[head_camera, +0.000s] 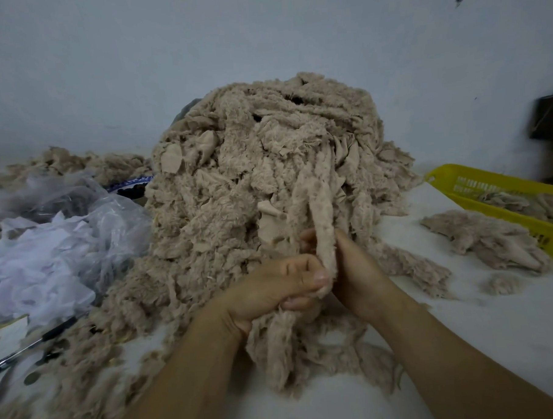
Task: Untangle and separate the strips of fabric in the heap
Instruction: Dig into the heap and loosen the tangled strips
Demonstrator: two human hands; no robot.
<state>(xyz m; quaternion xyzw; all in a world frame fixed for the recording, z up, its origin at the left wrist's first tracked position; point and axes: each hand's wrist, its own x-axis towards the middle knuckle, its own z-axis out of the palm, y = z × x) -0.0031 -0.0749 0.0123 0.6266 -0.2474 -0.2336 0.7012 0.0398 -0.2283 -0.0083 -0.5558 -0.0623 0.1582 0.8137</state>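
Observation:
A tall heap of beige fuzzy fabric strips (267, 165) fills the middle of the white table (483, 320). One long strip (323, 220) hangs down from the heap's front. My left hand (272, 288) is closed on the strip's lower end, thumb pressed against it. My right hand (360, 272) grips the same strip from the right side, fingers behind it. Below both hands a bundle of loose strips (300, 350) spreads toward me, partly gathered under my left palm.
Crumpled clear plastic and white netting (58, 247) lie at the left, with a dark pen (34, 345) near the front left. A yellow basket (503, 199) holding some strips sits at the right, with a small separate pile of strips (489, 241) beside it.

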